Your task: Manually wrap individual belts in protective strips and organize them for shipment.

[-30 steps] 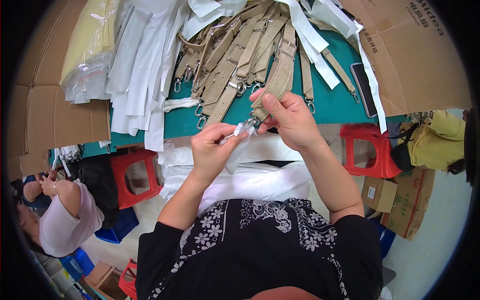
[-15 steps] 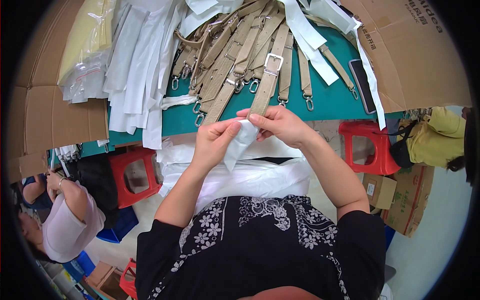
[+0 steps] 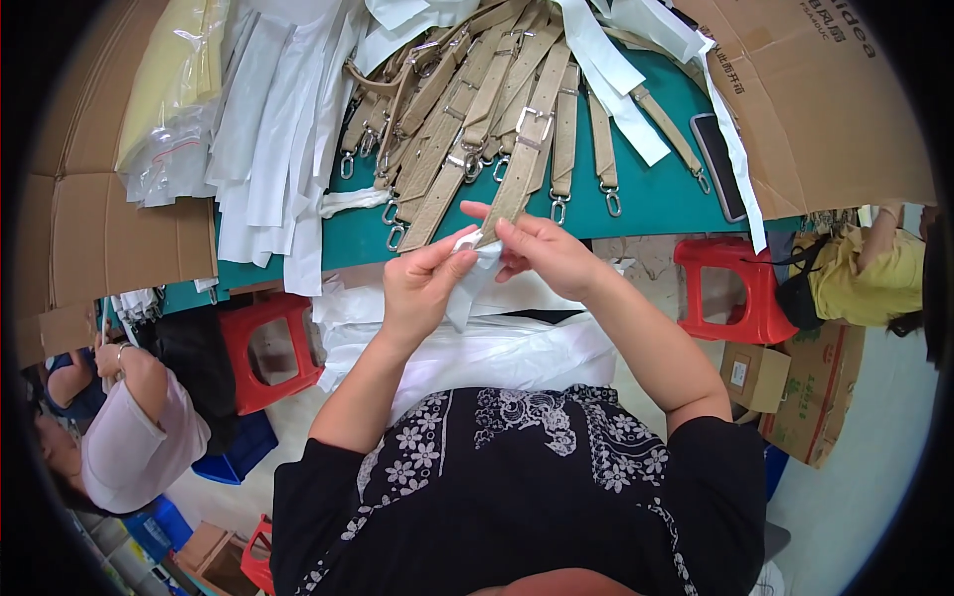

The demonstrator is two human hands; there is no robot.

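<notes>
A tan strap (image 3: 519,179) with a silver buckle comes down off the pile toward me, its near end between my hands. My right hand (image 3: 552,256) grips that end, thumb on top. A thin white strip (image 3: 473,283), paper or soft sheet, lies against the strap end and hangs below it. My left hand (image 3: 422,288) pinches the strip between thumb and fingers. More tan straps (image 3: 437,194) with metal clips are heaped just beyond.
White strips (image 3: 263,149) overhang the green table (image 3: 646,214) at left, beside a clear bag (image 3: 174,99) of yellow material. A phone (image 3: 717,164) lies at right. White sheeting (image 3: 497,358) sits before me. Red stools (image 3: 730,318) and other people are at both sides.
The white strip has shifted and bunched at the strap end. My right hand has moved slightly down and its fingers have spread; the strap leans a little more to the left.
</notes>
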